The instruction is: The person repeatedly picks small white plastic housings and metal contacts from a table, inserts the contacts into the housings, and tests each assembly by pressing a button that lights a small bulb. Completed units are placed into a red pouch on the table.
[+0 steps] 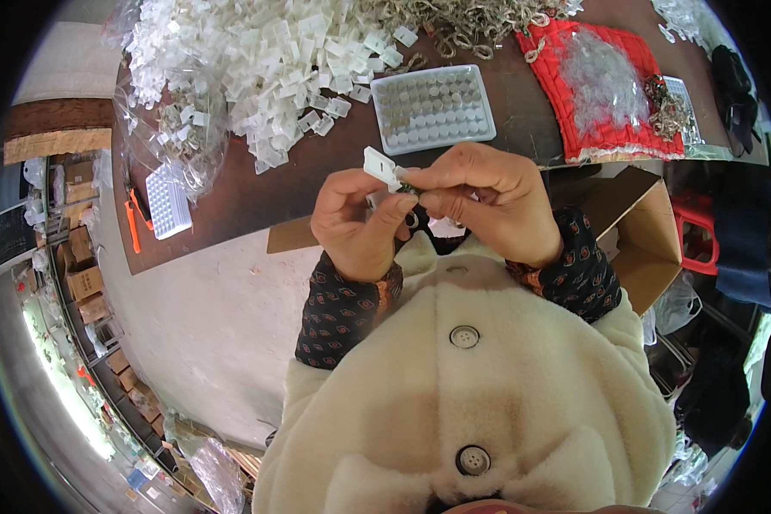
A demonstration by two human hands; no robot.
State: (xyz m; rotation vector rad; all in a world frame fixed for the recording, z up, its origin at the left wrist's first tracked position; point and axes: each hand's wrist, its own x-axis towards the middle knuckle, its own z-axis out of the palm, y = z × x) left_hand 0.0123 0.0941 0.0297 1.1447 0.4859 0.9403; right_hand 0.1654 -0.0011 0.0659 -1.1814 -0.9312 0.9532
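Note:
Both of my hands are raised together in front of my chest, near the table's front edge. My left hand [360,221] pinches a small white plastic card [379,167], which sticks up above the thumb and fingertips. Against its lower right side, my right hand [491,201] closes thumb and fingers on a small dark greenish piece [409,188], perhaps cord or chain; the fingers mostly hide it. Just beyond the hands lies a pale tray [444,144] with rows of small round pieces. A large heap of similar white plastic cards [270,73] covers the table's far left.
Looped cords [475,26] lie at the back. A red cloth [550,86] holds clear plastic pieces [600,81]. Orange-handled pliers [134,224] and a white dotted tray [169,203] are at the table's left. An open cardboard box [647,227] and a red stool [698,236] stand right.

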